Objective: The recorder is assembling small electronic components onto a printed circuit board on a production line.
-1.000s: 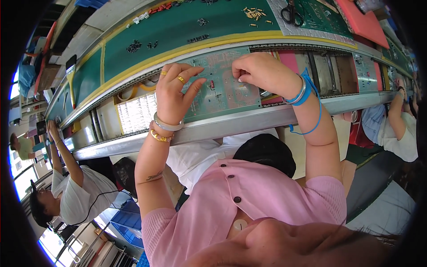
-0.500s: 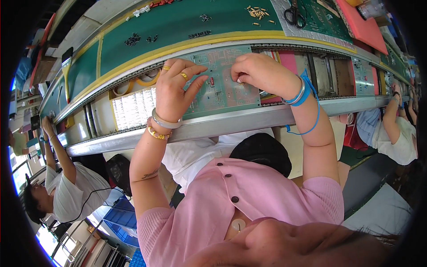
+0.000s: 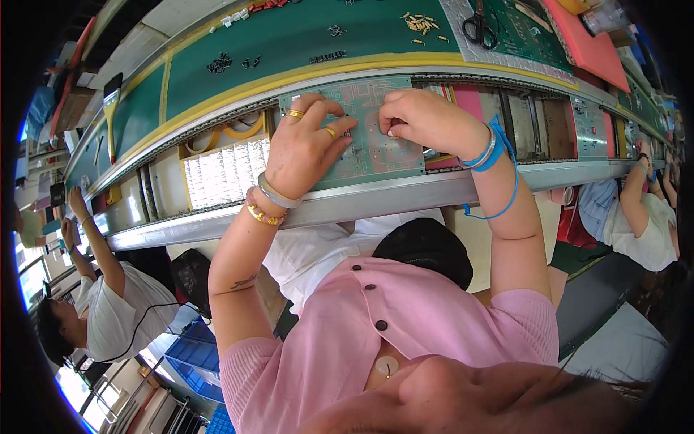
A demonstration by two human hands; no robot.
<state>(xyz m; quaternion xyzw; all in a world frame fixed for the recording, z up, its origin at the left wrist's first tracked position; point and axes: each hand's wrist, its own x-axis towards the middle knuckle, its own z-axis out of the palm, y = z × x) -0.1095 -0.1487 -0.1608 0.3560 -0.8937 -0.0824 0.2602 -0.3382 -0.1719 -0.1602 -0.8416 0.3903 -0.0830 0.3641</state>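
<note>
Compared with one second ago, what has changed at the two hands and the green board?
Almost nothing moved. The left hand lies flat on the green circuit board as before, and the right hand still presses its fingertips on the board's upper middle. The board stays in the same place on the conveyor rail. Only the camera view shifted slightly. The scissors on the green mat are unmoved.

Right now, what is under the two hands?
A green circuit board lies under the left hand and right hand, resting on the metal conveyor rail. The parts beneath the palms and fingertips are covered.
</note>
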